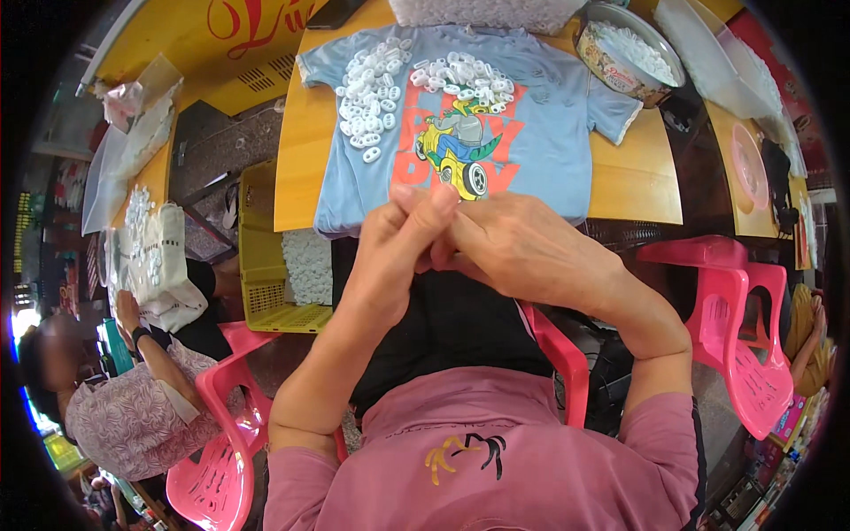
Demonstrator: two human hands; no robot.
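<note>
My left hand [393, 239] and my right hand [518, 237] meet in front of my lap, at the near edge of a blue T-shirt [549, 133] laid over the table. Both are closed, with thumbs and fingertips pressed together. Whatever they pinch is hidden by the fingers. Beyond them, two piles of small white oval plastic pieces lie on the shirt: a tall left pile [363, 93] and a wider right pile [465, 75]. Some pieces show two dark holes. The shirt's print has a cartoon figure on a yellow vehicle [456, 150].
A round tin [611, 71] of white pieces stands at the far right, beside a clear bin [487, 13] of more. A yellow crate [257, 252] is left of my legs. Pink chairs [739, 327] stand at both sides. Another person [142, 398] sits at the left.
</note>
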